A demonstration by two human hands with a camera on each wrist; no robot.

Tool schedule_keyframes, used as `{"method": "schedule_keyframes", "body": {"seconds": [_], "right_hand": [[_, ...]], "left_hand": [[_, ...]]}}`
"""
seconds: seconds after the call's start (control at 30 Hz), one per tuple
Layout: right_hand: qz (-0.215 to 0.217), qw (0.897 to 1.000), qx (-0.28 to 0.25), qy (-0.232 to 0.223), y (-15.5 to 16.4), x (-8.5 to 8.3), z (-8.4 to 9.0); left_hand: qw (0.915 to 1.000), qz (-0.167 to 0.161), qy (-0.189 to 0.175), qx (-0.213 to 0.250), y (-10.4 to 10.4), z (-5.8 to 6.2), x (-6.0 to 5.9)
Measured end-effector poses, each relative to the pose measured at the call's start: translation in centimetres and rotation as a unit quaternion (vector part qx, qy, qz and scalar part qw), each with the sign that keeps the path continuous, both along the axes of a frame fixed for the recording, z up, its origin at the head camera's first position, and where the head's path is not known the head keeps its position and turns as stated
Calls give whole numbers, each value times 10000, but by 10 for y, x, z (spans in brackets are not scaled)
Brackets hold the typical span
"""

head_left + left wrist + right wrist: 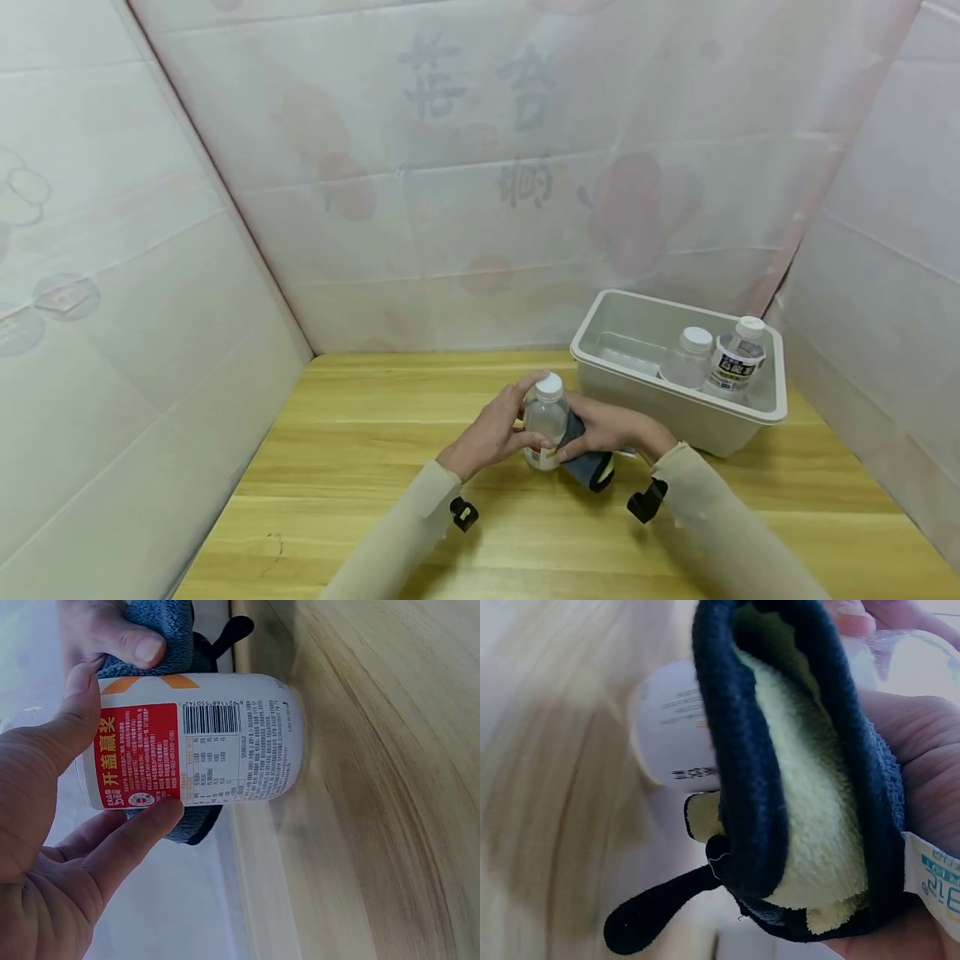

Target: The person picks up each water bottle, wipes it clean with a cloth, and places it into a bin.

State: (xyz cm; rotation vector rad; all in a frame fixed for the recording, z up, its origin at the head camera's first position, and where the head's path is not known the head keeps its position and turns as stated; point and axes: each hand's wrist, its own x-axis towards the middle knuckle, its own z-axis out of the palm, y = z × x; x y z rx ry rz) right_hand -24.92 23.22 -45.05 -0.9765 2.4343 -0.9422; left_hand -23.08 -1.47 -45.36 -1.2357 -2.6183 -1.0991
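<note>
A clear plastic bottle [548,415] with a white cap stands upright on the wooden table. My left hand [491,435] grips it from the left, thumb and fingers around its body. In the left wrist view its label [210,750] shows a red panel and a barcode. My right hand [611,427] holds a folded blue-grey towel [583,458] against the bottle's right side. The right wrist view shows that towel [810,780] with a pale yellow inner face, a black edge and a black loop [656,911]. Part of the bottle is hidden behind it there.
Right of my hands, near the back wall, stands a light grey plastic bin [675,400]. Inside it are a capped clear bottle [688,360] and a bottle with a dark-lettered label [737,358]. Pale printed sheets [450,208] wall the table [360,467] at the back and sides.
</note>
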Motion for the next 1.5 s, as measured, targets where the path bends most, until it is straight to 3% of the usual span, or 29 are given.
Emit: {"method": "schedule_keyframes", "body": {"seconds": [0.5, 0.7, 0.83, 1.07, 1.23, 1.5], "right_hand": [[-340, 9991, -158, -180, 1, 8, -28], [-416, 9991, 11, 21, 3, 8, -31], [-504, 9982, 188, 267, 1, 9, -33], [-975, 9903, 502, 849, -1, 10, -35], [-994, 9857, 773, 1117, -1, 12, -30], [-1056, 9823, 1149, 1034, -6, 23, -15]], "left_hand": [[10000, -42, -61, 43, 4, -1, -3], [9997, -7, -231, 96, 6, -1, -4], [9984, -35, -531, 196, 6, -1, -4], [9942, -51, -973, 446, -2, 1, -3], [9964, 102, -699, 464, -10, 4, -5], [9981, 370, -180, 469, -18, 19, -10]]}}
